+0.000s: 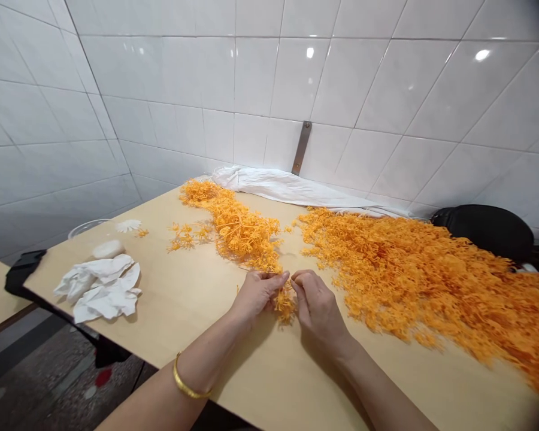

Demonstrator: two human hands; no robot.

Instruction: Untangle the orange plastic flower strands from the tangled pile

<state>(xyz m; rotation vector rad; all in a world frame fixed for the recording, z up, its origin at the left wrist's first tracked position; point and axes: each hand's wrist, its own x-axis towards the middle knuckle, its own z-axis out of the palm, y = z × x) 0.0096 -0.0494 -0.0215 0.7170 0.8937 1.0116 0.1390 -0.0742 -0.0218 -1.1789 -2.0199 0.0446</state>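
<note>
Near the front middle of the table, my left hand (257,293) pinches a small orange sprig (285,304), whose frilly tips hang below the thumb. Close beside it, my right hand (315,302) is closed, thumb against the curled fingers, almost touching the left fingertips. What those right fingers grip is too small to make out. Just beyond the hands lies a narrow heap of orange sprigs (247,233), running toward the back left. A much larger pile of orange sprigs (408,275) spreads along the right side. A few loose sprigs (184,236) sit left of the narrow heap.
On the table's (175,299) left lie crumpled white tissues (110,293), a white oval object (108,248) and a white flower-like piece (129,225). White cloth (287,188) lines the back edge against the tiled wall (197,72). A black case (485,230) stands behind the large pile.
</note>
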